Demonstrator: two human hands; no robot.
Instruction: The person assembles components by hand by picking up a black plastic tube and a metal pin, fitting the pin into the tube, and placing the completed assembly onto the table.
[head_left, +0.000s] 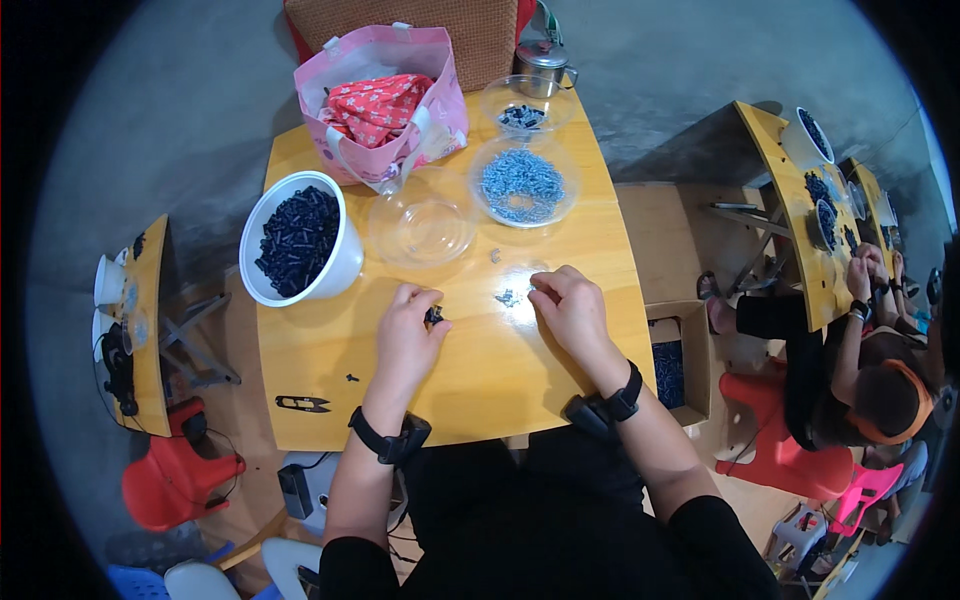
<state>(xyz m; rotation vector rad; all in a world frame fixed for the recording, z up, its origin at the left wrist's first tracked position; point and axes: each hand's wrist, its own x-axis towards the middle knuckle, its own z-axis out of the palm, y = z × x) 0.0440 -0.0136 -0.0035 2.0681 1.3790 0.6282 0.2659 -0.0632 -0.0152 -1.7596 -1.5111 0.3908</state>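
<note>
My left hand [405, 335] is closed in a pinch around a small black plastic piece [433, 316] above the table. To its right, my right hand [575, 312] has thumb and forefinger pressed together at the tabletop; what they hold, if anything, is too small to name. Just beside those fingertips lies a little pile of small metallic pieces [507, 298]. Farther off, a clear plastic bowl [570, 190] holds many silvery-blue small metal parts [521, 182]. A white bucket [352, 262] full of black plastic pieces [298, 240] stands left of my left hand.
A clear empty-looking lid or dish [425, 235] sits by the bucket. Behind are a pink bag [350, 150], another clear bowl [560, 105] with dark pieces and a metal mug [545, 62]. Black thread snips [302, 403] lie front left. At right, people work at another table [790, 225].
</note>
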